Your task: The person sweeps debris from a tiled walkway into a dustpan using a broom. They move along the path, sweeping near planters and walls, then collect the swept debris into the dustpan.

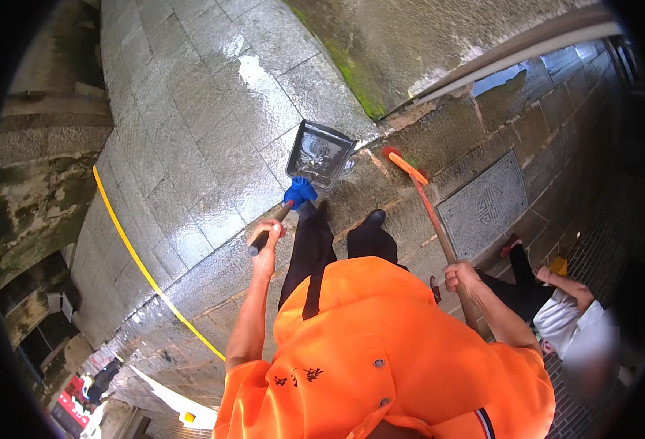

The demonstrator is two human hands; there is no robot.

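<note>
My left hand (266, 238) is closed around the dark-tipped handle of a long-handled dustpan. The black pan (298, 148) rests on the wet paving ahead of my feet, its inside wet and shiny, with a blue piece (302, 190) where the handle meets it. In my right hand (463, 276) I grip the stick of a broom (434, 223). Its orange head (408, 167) with reddish bristles is down on the stone to the right of the pan, apart from it. The handle's lower end passes behind my right forearm.
A mossy stone block (410, 55) rises ahead. A carved square slab (485, 203) is set in the paving to the right, where a person in a white top (564, 311) is close by. A yellow line (147, 274) crosses the ground at left. Farther back are more people.
</note>
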